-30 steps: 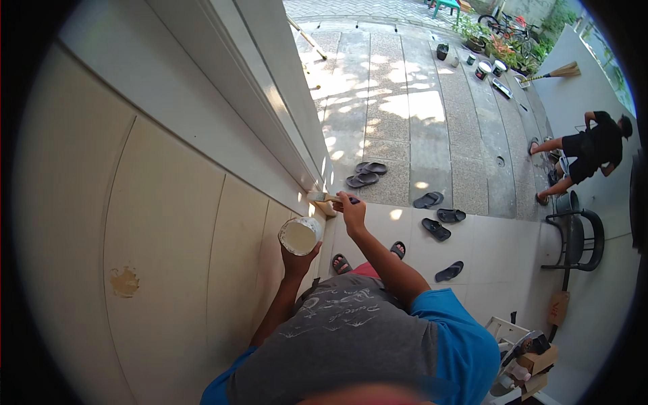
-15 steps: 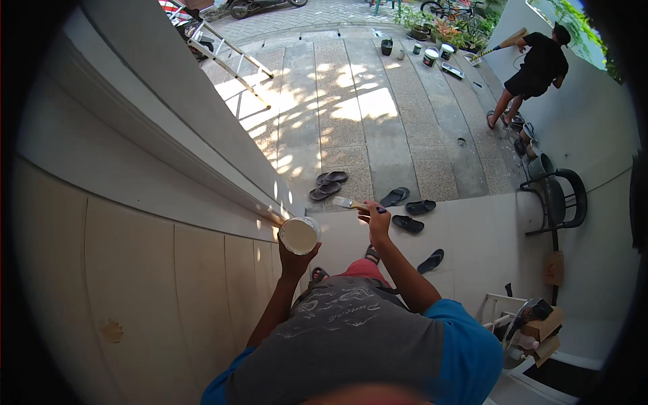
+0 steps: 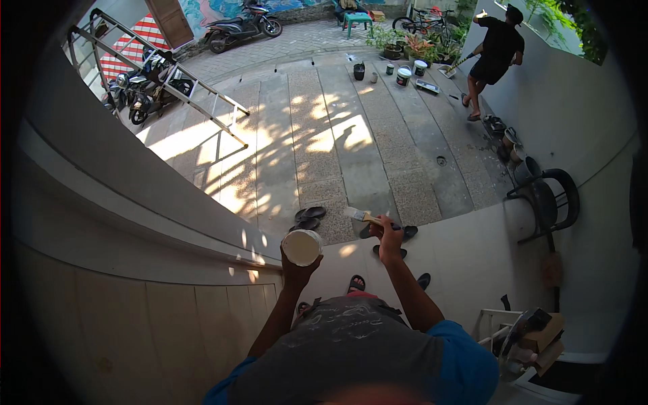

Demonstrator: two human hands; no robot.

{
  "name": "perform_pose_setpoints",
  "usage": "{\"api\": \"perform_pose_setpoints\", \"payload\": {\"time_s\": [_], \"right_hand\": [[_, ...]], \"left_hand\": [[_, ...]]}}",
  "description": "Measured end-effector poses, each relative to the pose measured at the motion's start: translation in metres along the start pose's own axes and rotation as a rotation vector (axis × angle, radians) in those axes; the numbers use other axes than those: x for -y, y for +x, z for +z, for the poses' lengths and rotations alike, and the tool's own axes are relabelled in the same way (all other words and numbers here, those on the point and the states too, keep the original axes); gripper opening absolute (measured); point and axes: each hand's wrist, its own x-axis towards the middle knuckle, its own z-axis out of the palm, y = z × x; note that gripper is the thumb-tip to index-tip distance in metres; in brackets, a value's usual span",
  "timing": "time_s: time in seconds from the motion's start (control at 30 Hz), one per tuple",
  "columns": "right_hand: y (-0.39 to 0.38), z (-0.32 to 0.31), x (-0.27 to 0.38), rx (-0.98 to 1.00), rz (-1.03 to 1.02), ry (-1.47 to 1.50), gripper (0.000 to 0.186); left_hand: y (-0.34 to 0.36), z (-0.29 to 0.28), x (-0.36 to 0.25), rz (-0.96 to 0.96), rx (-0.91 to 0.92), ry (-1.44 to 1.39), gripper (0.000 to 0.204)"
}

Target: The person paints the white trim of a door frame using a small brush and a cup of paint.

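Note:
In front of my body my left hand (image 3: 298,275) grips a round tub of cream-white paint (image 3: 302,248) from below and the side. The tub's open top faces up, and pale smears mark its rim. To its right my right hand (image 3: 388,241) is closed around the handle of a paintbrush (image 3: 368,217). The brush's pale bristles point left, above and to the right of the tub, apart from it. Black sandals (image 3: 308,219) lie on the ground beyond the tub, and more lie partly hidden behind my right hand.
An aluminium ladder (image 3: 202,84) stands far left near parked motorbikes (image 3: 243,28). Paint buckets (image 3: 403,75) and a tray (image 3: 427,86) sit on the paving. At the right wall a person (image 3: 496,54) stands holding a pole. Nearer are a black chair (image 3: 557,199) and a cluttered stand (image 3: 523,337).
My view has tilted up and turned left, showing more ladder and motorbikes. I have stepped forward, still holding tub and brush. The other person has raised an arm toward the wall top.

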Motion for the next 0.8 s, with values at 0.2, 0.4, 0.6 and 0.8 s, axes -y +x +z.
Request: {"api": "perform_pose_setpoints", "payload": {"time_s": [0.2,0.4,0.6,0.8], "right_hand": [[0.018,0.002,0.057,0.002,-0.044,0.013,0.028],[0.029,0.03,0.107,0.12,-0.133,0.1,0.027],[0.026,0.075,0.157,0.267,-0.236,0.156,0.025],[0.016,0.121,0.201,0.411,-0.347,0.121,0.017]], "left_hand": [[0.019,0.029,-0.007,0.002,0.038,0.005,0.104],[0.041,0.043,-0.011,0.056,-0.012,0.053,0.095],[0.071,0.04,-0.039,0.079,0.004,0.05,0.098],[0.106,0.03,-0.047,0.163,0.042,-0.045,0.1]]}}
